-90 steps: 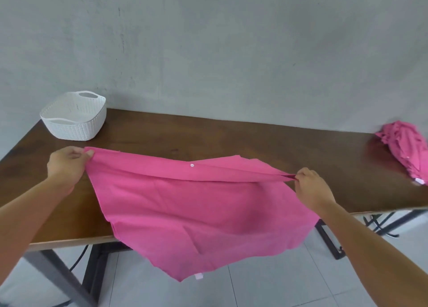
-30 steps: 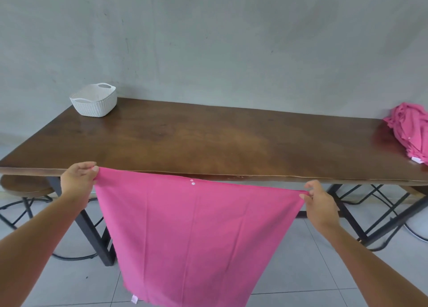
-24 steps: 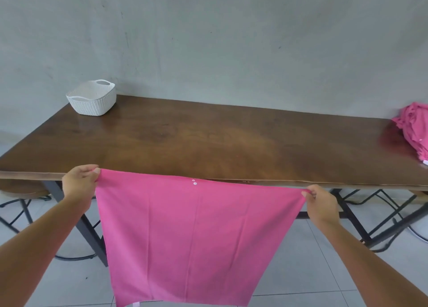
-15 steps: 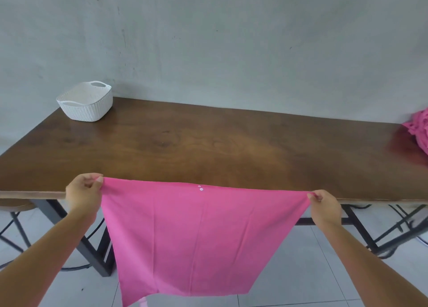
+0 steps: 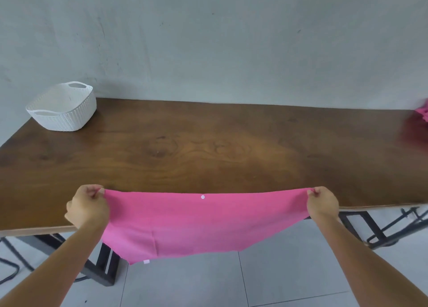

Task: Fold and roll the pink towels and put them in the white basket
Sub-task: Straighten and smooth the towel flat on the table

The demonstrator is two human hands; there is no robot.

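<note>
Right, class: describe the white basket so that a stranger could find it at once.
Start at the long brown wooden table against the grey wall. At its far left corner stands the white basket, woven in look, with handle slots. Everything else on the table is pink cloth.

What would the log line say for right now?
left hand: pinching towel corner | right hand: pinching other corner | pink towel: stretched, hanging off table | white basket: no towels visible
</note>
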